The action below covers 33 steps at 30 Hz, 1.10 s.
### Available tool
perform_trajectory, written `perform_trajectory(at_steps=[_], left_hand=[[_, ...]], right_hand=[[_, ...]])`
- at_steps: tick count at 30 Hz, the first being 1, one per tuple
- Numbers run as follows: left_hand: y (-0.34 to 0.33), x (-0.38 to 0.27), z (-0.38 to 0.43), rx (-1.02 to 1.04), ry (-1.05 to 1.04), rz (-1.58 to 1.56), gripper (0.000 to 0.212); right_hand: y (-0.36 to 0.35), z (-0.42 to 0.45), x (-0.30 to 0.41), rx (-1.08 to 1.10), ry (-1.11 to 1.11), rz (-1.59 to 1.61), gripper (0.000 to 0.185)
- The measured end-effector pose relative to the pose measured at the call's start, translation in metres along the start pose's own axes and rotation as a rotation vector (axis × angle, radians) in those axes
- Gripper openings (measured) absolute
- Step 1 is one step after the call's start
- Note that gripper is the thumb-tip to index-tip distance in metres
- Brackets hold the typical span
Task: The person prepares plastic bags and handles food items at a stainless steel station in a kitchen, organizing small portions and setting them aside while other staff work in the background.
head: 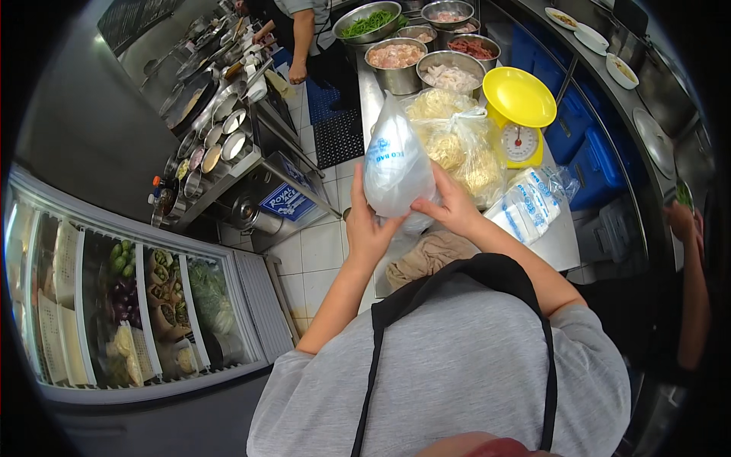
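Observation:
A puffed, translucent plastic bag [398, 165] with blue print is held up between both hands over the steel table. My left hand [368, 220] grips its left side and lower edge. On the right, my right hand [451, 200] pinches the bag's lower right side. Just behind stand clear plastic bags of yellow noodles [468, 154], one knotted at the top. A yellow dial scale [521, 143] with a round yellow pan is beyond them to the right. A pack of folded plastic bags [528, 205] lies near my right forearm. Beneath my hands is a crumpled brown cloth [431, 257].
Steel bowls of raw meat [396, 60] and green vegetables [368, 25] crowd the table's far end. A co-worker [302, 34] stands beyond at left, another person's hand [679, 220] is at right. A glass-front fridge [137, 308] and a cooking station [228, 165] flank the left.

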<state>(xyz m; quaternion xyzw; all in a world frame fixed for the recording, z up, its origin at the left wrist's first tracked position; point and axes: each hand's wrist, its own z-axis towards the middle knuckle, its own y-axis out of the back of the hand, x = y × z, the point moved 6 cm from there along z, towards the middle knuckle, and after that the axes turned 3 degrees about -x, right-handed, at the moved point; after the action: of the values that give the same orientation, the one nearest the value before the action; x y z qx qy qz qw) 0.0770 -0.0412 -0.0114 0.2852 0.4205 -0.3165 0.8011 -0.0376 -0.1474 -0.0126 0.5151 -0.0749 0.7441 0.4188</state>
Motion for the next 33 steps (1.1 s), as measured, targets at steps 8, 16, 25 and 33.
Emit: perform_trajectory(at_steps=[8, 16, 25, 33], left_hand=[[0.009, -0.006, -0.066, -0.155, 0.012, -0.347, 0.044], [-0.032, -0.06, -0.043, 0.361, 0.261, -1.146, 0.041], [-0.056, -0.06, -0.034, 0.262, -0.02, -0.186, 0.054], [-0.066, -0.007, -0.05, 0.4, 0.437, -0.533, 0.056]], right_hand=[[0.011, -0.05, 0.033, 0.046, 0.153, -0.084, 0.062], [-0.009, -0.067, 0.032, 0.274, -0.157, 0.476, 0.032], [0.036, -0.075, 0.008, 0.04, -0.27, 0.275, 0.012], [0.094, -0.057, 0.051, -0.027, -0.066, -0.166, 0.008]])
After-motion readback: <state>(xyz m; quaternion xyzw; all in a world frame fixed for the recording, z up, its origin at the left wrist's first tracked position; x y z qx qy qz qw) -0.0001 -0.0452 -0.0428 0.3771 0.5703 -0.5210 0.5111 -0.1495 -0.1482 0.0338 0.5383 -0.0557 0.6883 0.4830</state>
